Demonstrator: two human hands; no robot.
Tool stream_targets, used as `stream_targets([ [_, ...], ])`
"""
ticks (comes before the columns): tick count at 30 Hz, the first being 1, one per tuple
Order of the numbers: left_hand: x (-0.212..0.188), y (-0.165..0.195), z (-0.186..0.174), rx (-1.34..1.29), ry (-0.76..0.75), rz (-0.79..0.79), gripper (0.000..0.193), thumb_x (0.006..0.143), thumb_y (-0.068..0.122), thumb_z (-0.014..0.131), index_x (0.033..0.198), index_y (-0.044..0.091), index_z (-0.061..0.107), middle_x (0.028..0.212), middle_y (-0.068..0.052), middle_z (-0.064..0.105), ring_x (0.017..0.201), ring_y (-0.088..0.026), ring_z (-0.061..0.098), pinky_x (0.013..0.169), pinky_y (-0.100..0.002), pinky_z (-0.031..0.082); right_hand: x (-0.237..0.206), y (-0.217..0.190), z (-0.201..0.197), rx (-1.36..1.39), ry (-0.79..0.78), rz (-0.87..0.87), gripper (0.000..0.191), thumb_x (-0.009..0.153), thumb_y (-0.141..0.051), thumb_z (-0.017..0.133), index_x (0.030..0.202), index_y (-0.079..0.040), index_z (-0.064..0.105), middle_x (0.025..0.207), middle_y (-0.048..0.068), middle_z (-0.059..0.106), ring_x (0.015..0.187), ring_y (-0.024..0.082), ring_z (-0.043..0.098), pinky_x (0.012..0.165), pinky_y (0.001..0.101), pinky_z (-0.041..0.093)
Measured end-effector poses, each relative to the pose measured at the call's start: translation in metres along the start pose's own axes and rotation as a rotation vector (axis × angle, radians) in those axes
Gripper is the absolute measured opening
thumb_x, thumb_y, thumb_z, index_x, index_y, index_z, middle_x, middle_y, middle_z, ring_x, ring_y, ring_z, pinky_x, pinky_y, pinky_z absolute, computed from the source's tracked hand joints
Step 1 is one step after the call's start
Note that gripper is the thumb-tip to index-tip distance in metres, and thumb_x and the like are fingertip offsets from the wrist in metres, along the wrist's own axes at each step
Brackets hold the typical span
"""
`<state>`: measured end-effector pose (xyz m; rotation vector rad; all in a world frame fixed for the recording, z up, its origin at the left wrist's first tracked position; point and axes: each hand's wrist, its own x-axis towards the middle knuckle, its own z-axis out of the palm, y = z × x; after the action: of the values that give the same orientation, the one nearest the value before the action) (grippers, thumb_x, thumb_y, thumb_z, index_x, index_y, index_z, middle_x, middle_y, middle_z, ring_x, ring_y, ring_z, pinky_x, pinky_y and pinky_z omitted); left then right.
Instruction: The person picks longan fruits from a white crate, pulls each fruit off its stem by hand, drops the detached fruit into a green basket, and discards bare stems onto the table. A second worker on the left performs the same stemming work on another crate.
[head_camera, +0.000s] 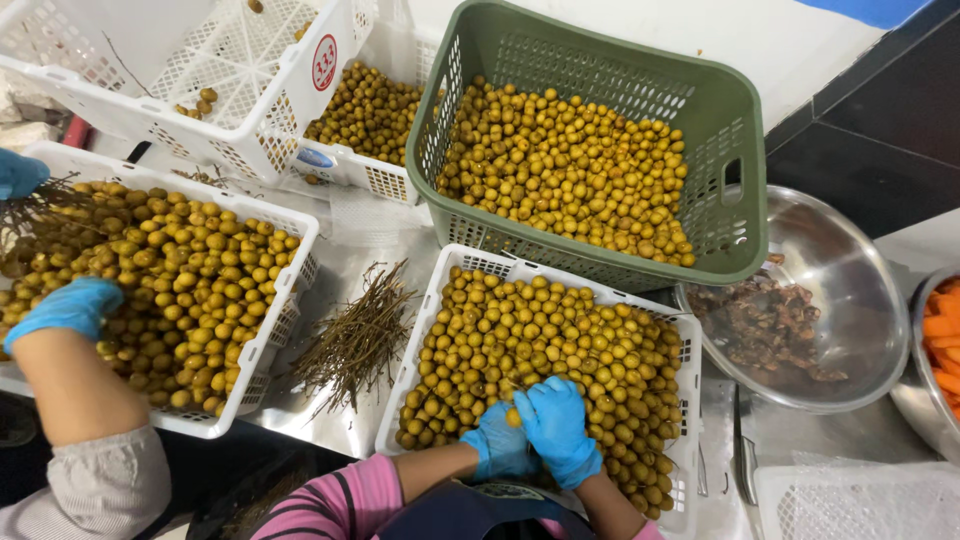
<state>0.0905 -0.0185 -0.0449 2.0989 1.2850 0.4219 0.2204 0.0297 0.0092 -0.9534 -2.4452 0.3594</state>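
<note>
Both of the person's hands, in blue gloves, met over the near edge of a white crate (688, 400) heaped with small round yellow-brown fruits (560, 330); the left hand (497, 445) cupped from below with its fingers curled together, and the right hand (556, 428) closed over it, the two pinching a single fruit (513, 417) that showed between the gloves; such a fruit looked light, firm-shelled and smooth, apt to roll or slip from wet gloves, and likely to dent or split if squeezed hard, so fingertips on opposite sides seemed the sound hold; a green basket (745, 150) of the same fruit stood just behind the crate, and a pile of bare stems (355, 335) lay to its left; a co-worker's gloved hand (65, 308) rested on fruit in another white crate (290, 290); a steel bowl (860, 270) with dark scraps sat to the right
</note>
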Motion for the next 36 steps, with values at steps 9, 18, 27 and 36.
stream_targets([
  [9, 0.002, -0.007, 0.017, -0.116, 0.232, 0.335, 0.048, 0.086, 0.012, 0.065, 0.132, 0.007, 0.061, 0.127, -0.022, 0.063, 0.117, -0.039, 0.060, 0.097, -0.048, 0.050, 0.006, -0.013, 0.002, -0.027, -0.009, -0.063, 0.030, 0.087, -0.027, 0.069, 0.062, -0.011, 0.063, 0.064, 0.006, 0.061, 0.070, 0.029, 0.055, 0.066, 0.0446, 0.041],
  [18, -0.005, -0.011, 0.018, -0.024, -0.044, 0.196, 0.044, 0.085, 0.013, 0.065, 0.129, 0.013, 0.064, 0.123, -0.017, 0.066, 0.113, -0.037, 0.061, 0.095, -0.047, 0.051, 0.010, -0.021, -0.001, 0.007, 0.043, -0.060, 0.031, 0.088, -0.026, 0.070, 0.062, -0.011, 0.061, 0.064, 0.006, 0.059, 0.070, 0.028, 0.055, 0.066, 0.0443, 0.041],
  [27, -0.007, -0.016, 0.020, -0.320, -0.021, 0.314, 0.035, 0.099, 0.007, 0.055, 0.134, 0.005, 0.061, 0.129, -0.022, 0.063, 0.120, -0.035, 0.060, 0.101, -0.045, 0.048, 0.023, -0.033, -0.008, 0.037, 0.060, -0.071, 0.029, 0.088, -0.025, 0.071, 0.065, -0.010, 0.062, 0.066, 0.005, 0.061, 0.072, 0.027, 0.055, 0.068, 0.0439, 0.041],
  [36, -0.007, -0.020, 0.019, -0.308, -0.004, 0.292, 0.039, 0.094, 0.004, 0.056, 0.132, 0.005, 0.062, 0.129, -0.019, 0.064, 0.120, -0.033, 0.061, 0.103, -0.044, 0.049, 0.026, -0.034, -0.007, 0.025, 0.071, -0.078, 0.029, 0.088, -0.026, 0.071, 0.065, -0.011, 0.062, 0.067, 0.005, 0.061, 0.074, 0.027, 0.055, 0.069, 0.0440, 0.042],
])
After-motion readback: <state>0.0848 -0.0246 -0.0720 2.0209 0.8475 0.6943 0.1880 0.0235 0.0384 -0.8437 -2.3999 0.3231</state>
